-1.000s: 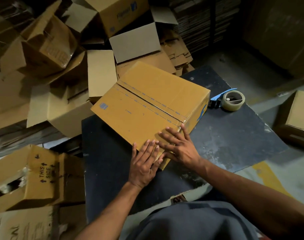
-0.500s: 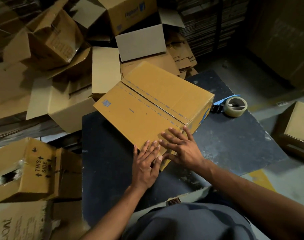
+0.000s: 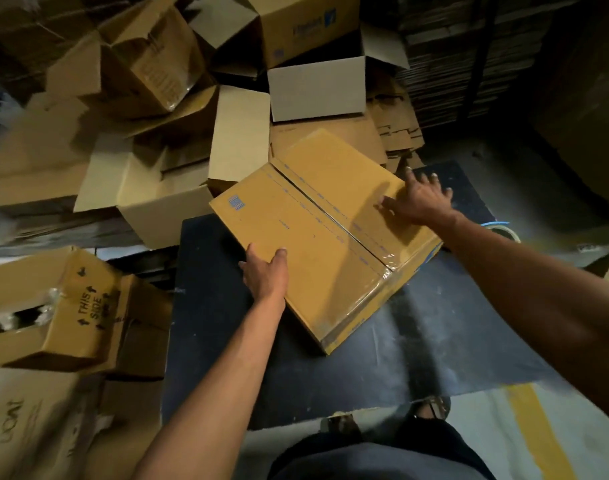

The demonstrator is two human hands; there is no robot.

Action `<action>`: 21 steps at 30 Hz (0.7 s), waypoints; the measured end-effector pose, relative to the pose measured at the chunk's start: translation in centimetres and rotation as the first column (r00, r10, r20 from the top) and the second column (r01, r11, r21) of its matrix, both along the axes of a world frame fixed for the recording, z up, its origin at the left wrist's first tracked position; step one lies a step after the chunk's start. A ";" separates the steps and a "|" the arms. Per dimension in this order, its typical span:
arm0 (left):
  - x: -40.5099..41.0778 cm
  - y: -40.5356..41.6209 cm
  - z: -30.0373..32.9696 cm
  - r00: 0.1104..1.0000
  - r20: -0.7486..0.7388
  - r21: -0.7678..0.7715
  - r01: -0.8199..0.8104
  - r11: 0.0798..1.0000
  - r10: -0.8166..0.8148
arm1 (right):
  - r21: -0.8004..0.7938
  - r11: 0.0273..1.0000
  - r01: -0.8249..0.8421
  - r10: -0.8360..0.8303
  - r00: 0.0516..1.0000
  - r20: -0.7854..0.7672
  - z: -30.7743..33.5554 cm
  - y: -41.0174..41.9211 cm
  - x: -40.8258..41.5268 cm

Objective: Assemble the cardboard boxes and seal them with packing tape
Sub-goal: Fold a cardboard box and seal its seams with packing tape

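Two hands hold the taped box [image 3: 317, 237] by opposite edges: left hand [image 3: 266, 271] curled, right hand [image 3: 417, 202] spread flat.

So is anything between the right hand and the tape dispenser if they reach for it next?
Nothing separate visibly stands between them. The right hand lies on the far right edge of the taped box; the tape dispenser sits just beyond on the dark board, mostly hidden behind the right forearm.

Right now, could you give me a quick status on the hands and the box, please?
Left hand grips near-left edge of box. Right hand flat on far-right corner. Seam taped. Tape dispenser mostly hidden behind right arm.
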State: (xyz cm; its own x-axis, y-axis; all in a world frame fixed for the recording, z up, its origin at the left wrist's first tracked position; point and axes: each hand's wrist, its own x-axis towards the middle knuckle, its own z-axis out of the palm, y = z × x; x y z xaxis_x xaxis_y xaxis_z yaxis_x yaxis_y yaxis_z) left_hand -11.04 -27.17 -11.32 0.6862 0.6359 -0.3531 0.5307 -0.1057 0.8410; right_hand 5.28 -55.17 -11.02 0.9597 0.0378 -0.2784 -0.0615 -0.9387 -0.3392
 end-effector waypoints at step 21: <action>-5.0 6.2 -0.5 0.990 -0.138 -0.072 0.005 0.997 -0.015 | 0.343 0.840 0.420 -0.354 0.904 -0.239 0.4 2.7 -9.9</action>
